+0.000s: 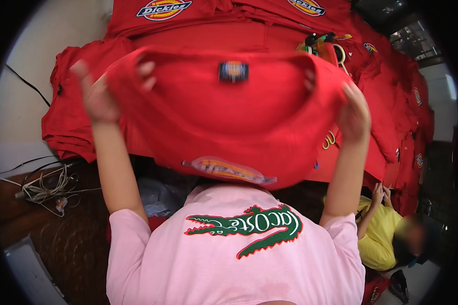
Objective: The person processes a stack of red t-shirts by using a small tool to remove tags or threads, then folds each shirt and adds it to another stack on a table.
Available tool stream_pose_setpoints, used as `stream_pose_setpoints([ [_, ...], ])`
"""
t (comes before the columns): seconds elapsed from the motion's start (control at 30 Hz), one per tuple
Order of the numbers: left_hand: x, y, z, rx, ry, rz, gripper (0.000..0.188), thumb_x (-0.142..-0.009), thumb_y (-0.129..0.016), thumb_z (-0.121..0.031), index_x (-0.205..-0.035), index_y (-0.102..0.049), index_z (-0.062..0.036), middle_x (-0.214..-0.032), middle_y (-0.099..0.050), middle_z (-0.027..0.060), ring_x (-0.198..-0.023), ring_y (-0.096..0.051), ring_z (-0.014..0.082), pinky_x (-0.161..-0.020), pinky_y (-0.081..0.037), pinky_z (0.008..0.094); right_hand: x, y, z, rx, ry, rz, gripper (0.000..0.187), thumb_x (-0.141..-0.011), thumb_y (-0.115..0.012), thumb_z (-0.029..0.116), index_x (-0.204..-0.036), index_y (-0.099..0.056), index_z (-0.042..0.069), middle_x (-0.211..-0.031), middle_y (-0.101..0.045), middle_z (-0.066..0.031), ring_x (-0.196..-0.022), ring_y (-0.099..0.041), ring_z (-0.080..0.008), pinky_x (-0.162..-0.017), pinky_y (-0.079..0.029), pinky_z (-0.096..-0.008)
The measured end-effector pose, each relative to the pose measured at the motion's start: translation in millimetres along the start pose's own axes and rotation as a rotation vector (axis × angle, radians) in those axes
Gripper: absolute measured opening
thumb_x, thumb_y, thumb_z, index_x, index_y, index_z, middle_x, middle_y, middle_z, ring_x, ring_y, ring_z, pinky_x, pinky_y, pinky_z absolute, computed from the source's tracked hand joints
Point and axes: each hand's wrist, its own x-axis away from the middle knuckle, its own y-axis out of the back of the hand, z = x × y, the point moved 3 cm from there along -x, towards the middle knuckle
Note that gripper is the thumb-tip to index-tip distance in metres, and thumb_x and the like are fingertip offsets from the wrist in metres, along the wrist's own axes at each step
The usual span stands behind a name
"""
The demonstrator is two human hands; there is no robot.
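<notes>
A red T-shirt (229, 112) is stretched in the air between my two hands, its round neck opening facing up. A dark neck label (233, 72) shows at the back of the collar, and a blurred oval logo patch (231, 169) is on the front. My left hand (101, 99) holds the left shoulder, with fingertips showing inside the neck opening and the thumb stretched outside. At the other shoulder, my right hand (355, 112) grips the cloth, its fingers partly hidden by it. The shirt is smeared by motion.
Red shirts (79, 101) lie in piles across the red-covered table (203, 38). Tape and small tools (323, 46) sit at the back right; yellow-handled scissors (329, 141) lie nearer. A cable bundle (53, 188) is at left. A person in yellow (379, 234) works at right.
</notes>
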Motion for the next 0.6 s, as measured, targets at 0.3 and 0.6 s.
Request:
stream_pose_setpoints([
  [0.3,12.3,207.9,55.7,-0.78,0.307,-1.174,0.048,-0.106,-0.052,-0.041,-0.13,-0.063,-0.0011,-0.128,-0.07,0.0125,-0.111,-0.068,0.0215,-0.096,-0.053,0.0332,81.4,157.8,-120.7,1.18,-0.204,-0.834,0.037,-0.094,-0.074,0.022,-0.121,-0.069,-0.003,-0.115,-0.074,-0.0149,-0.101,-0.072,-0.0233,-0.089,-0.055,-0.0365],
  [0.6,-107.8,181.8,202.1,-0.47,0.374,-0.74,0.047,-0.105,-0.056,-0.033,-0.134,-0.061,0.0038,-0.134,-0.067,0.02,-0.125,-0.064,0.0277,-0.108,-0.049,0.0367,222.3,86.9,-135.8,2.054,-0.356,-0.947,0.03,-0.092,-0.071,0.015,-0.12,-0.066,0.006,-0.105,-0.062,-0.0158,-0.097,-0.063,-0.0368,-0.082,-0.054,-0.0456],
])
